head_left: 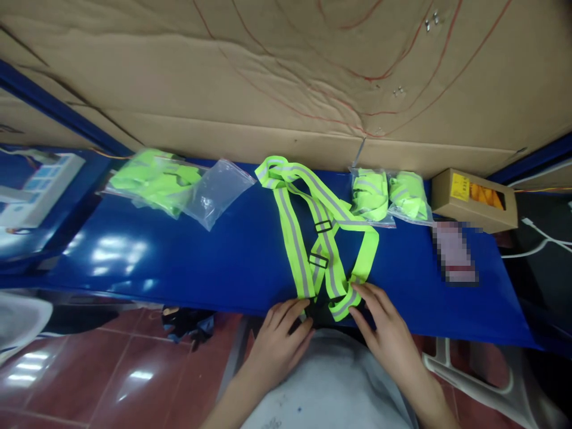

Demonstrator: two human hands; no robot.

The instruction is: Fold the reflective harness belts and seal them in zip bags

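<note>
A neon yellow-green reflective strap harness (319,229) with grey stripes and black buckles lies spread on the blue table (223,256). At the table's near edge, my left hand (279,339) rests with fingers stretched onto the harness's lower left end. My right hand (384,333) lies with fingers flat on its lower right loop. Whether either hand pinches the webbing is hidden.
Clear bags of folded neon straps lie at the back left (154,179) and back right (388,196). An empty clear bag (214,190) sits beside the left pile. A small cardboard box (476,199) stands at the right. A cardboard wall (286,77) backs the table.
</note>
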